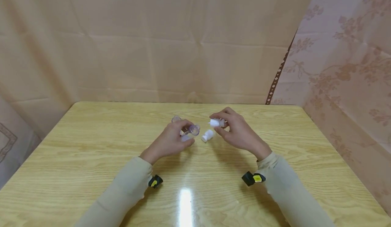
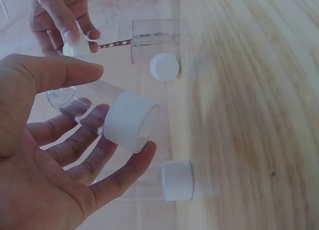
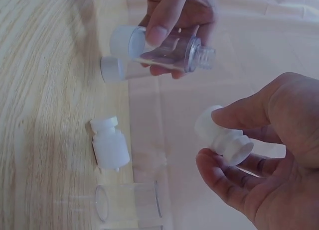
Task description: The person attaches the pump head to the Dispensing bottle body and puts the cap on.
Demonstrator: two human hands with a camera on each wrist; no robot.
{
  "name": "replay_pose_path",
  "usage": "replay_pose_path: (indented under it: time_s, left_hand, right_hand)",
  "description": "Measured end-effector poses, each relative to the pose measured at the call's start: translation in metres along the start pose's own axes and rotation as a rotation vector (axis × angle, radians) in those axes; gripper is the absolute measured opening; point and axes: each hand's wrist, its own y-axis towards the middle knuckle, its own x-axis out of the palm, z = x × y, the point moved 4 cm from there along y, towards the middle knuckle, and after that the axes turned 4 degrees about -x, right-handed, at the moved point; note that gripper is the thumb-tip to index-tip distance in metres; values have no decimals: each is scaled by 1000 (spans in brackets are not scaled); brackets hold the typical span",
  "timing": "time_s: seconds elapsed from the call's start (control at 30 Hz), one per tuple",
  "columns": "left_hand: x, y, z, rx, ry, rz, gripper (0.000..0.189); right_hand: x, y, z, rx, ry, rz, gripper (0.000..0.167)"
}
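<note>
My left hand (image 1: 172,137) grips a clear bottle (image 3: 172,51) by its sides, tilted above the table. The bottle has a white base (image 2: 130,121) and an uncovered threaded neck (image 3: 205,57). To its right, my right hand (image 1: 236,129) pinches a small white pump top (image 3: 208,126) between thumb and fingers, apart from the bottle. A similar white pump top (image 1: 207,135) lies on its side on the table between the hands. Behind the left hand stands a second clear bottle with a white base (image 2: 178,180), mostly hidden in the head view.
The wooden table (image 1: 91,179) carries a clear open cylinder (image 3: 128,202), seen near the loose pump top in the right wrist view. A beige curtain (image 1: 171,43) hangs behind the table, and a flowered cloth (image 1: 351,67) hangs on the right.
</note>
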Motion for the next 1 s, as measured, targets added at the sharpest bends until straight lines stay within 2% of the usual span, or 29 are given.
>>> replay_pose_path:
  time_s: [0.33, 0.63, 1.0]
  left_hand:
    - [4, -1, 0, -6, 31, 11, 34]
    - [8, -1, 0, 20, 65, 26, 31]
    - [10, -2, -1, -11, 83, 18, 30]
  right_hand:
    - [3, 2, -7, -63, 73, 12, 32]
    - [4, 2, -11, -95, 99, 27, 31]
    - [6, 1, -11, -124, 104, 35, 29]
